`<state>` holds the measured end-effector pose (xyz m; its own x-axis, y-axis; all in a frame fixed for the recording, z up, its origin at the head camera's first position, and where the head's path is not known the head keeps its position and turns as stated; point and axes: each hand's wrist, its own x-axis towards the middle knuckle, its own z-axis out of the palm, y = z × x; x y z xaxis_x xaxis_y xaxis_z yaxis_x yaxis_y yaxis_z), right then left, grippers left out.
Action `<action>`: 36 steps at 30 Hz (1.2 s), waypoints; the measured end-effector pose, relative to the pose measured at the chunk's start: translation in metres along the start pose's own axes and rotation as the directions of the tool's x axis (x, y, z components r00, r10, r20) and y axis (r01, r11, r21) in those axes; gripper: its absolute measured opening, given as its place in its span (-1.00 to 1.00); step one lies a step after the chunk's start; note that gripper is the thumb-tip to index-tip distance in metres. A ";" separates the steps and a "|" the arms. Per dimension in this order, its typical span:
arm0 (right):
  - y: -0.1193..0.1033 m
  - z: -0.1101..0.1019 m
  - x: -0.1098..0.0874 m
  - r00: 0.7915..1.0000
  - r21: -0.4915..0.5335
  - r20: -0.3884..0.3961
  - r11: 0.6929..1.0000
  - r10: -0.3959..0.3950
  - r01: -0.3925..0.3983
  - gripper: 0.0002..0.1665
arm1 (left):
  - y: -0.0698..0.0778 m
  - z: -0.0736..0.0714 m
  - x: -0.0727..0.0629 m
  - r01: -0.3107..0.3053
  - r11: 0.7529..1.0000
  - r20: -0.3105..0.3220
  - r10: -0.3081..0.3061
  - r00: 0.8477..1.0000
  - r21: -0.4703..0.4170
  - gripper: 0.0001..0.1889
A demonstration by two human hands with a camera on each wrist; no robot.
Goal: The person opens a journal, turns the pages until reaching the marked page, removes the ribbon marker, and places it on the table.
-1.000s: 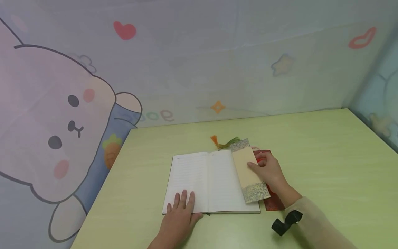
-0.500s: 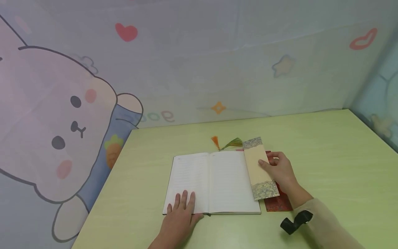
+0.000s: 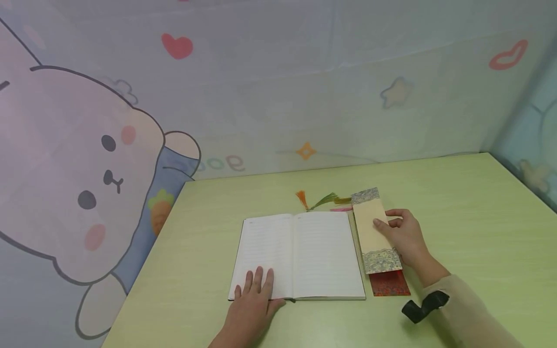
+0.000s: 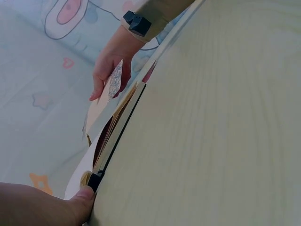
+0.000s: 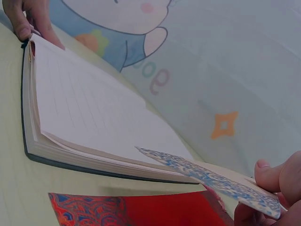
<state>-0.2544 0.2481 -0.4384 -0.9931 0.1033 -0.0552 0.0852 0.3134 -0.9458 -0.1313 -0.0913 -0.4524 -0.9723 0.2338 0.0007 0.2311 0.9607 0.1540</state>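
An open notebook (image 3: pixel 322 256) with lined pages lies on the table. My left hand (image 3: pixel 252 304) rests flat across the lower part of its left page, thumb at the bottom edge near the spine. My right hand (image 3: pixel 404 237) pinches a cream bookmark (image 3: pixel 372 227) with blue patterned ends by its right side, thumb on top. The bookmark is raised above the table, just right of the notebook. Under it lies a red bookmark (image 3: pixel 390 284) with a patterned end, partly hidden; the right wrist view shows more of this red bookmark (image 5: pixel 155 207).
Beyond the notebook's top edge lie an orange tassel (image 3: pixel 301 198), a green tassel (image 3: pixel 325 199) and a pink tassel (image 3: pixel 341 209). A printed cloth (image 3: pixel 270 96) hangs behind the pale green table (image 3: pixel 470 208). A black strap piece (image 3: pixel 424 307) sits on the right sleeve.
My right hand has carried the cream bookmark to the right, off the notebook's right page and over the red bookmark. The left hand stays in place on the page.
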 end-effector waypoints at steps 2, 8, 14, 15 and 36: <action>0.000 -0.003 0.001 1.000 -0.008 -0.011 1.000 0.006 -0.007 -0.26 | 0.000 0.000 0.000 -0.004 1.000 -0.005 0.004 1.000 0.001 -0.30; 0.003 -0.015 0.001 0.999 -0.045 -0.035 0.999 0.020 -0.022 -0.23 | 0.000 0.001 0.000 0.000 1.000 0.003 0.000 1.000 0.000 -0.30; 0.008 -0.028 0.000 0.999 -0.068 -0.017 0.997 0.039 -0.040 -0.18 | 0.000 0.000 -0.001 0.006 1.000 0.002 -0.006 1.000 -0.004 -0.30; 0.009 -0.030 0.000 0.999 -0.065 -0.012 0.997 0.041 -0.042 -0.18 | 0.000 0.000 -0.001 0.006 1.000 0.001 -0.006 1.000 -0.005 -0.30; 0.042 -0.067 -0.006 0.999 -0.165 0.033 0.986 0.042 -0.036 -0.16 | 0.001 0.002 0.001 -0.013 1.000 -0.029 0.014 0.999 0.019 -0.32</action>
<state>-0.2393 0.3241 -0.4566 -0.9908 0.0848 -0.1053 0.1327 0.4611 -0.8774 -0.1318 -0.0893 -0.4543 -0.9697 0.2424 0.0316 0.2445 0.9602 0.1354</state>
